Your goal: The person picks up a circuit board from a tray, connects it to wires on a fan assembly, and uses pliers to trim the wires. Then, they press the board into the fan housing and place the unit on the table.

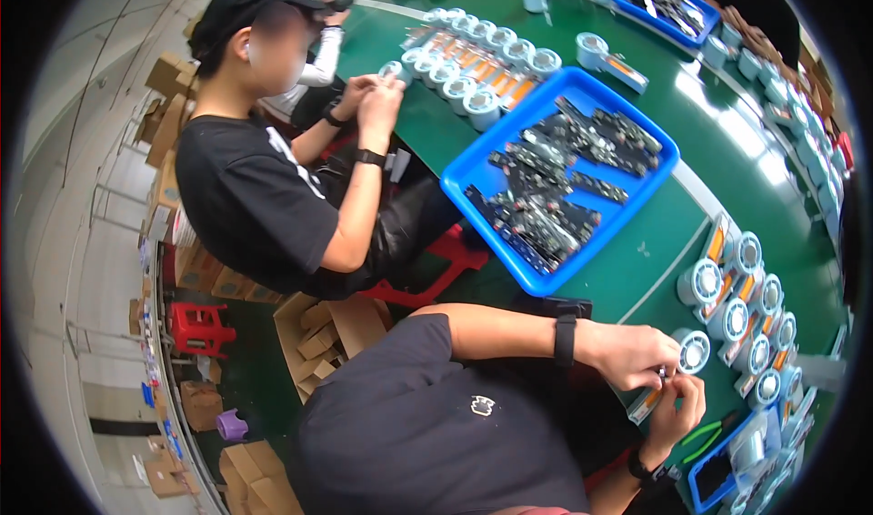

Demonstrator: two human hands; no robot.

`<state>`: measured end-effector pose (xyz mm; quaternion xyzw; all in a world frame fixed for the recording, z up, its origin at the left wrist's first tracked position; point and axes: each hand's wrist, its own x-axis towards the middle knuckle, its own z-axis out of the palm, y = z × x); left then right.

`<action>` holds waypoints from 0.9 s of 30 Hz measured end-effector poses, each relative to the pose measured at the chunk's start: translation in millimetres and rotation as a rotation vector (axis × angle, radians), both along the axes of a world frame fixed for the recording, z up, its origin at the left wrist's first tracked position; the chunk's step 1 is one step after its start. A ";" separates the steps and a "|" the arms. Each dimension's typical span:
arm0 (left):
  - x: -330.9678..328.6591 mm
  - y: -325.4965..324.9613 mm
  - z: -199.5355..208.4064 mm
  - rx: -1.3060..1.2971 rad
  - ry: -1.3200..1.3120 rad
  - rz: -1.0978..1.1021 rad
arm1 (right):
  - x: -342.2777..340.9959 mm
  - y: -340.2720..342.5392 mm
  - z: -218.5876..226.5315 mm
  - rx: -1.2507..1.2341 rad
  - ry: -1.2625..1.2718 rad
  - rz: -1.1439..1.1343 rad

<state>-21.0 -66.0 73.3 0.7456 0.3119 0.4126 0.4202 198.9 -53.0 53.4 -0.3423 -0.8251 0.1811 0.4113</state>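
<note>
Both my hands meet over a partly assembled handheld fan with a round light-blue head (693,351) and a pale handle (643,407). My left hand (627,353) is closed, its fingertips pinching at the fan's middle. From below, my right hand (677,410) closes its thumb and fingers on the same spot. A small shiny part shows between the fingertips, too small to name. Several similar fans (730,319), with orange pieces in their handles, lie just beyond. Close to my right hand are green-handled pliers (702,439).
A large blue tray (536,283) of black circuit boards stands on the green table (637,265). At my left, a co-worker (264,187) handles a fan near rows of fans (482,65). A smaller blue tray (696,486) lies lower right. Cardboard boxes (332,333) sit behind.
</note>
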 end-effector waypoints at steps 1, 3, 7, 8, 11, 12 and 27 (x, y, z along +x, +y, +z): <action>-1.4 -5.8 2.0 -0.001 -0.002 -0.008 | 1.4 -8.5 4.5 -0.007 -0.014 -0.013; -4.1 -19.2 15.0 0.032 0.026 0.025 | 1.1 -21.2 12.0 0.008 -0.012 -0.018; 0.6 -46.5 41.0 0.050 0.060 0.091 | 2.2 -42.7 26.8 -0.121 -0.088 -0.093; 0.7 -55.0 47.6 0.024 0.082 0.116 | -0.5 -45.6 30.5 -0.037 -0.105 -0.055; 2.6 -71.6 51.4 -0.001 0.116 0.163 | -5.1 -55.5 37.9 0.136 -0.140 0.020; 3.1 -76.4 50.7 -0.009 0.130 0.181 | -3.9 -57.9 37.2 0.165 -0.156 0.030; -6.3 -170.1 49.1 0.108 0.196 0.235 | -9.2 -147.4 52.3 0.196 -0.328 0.050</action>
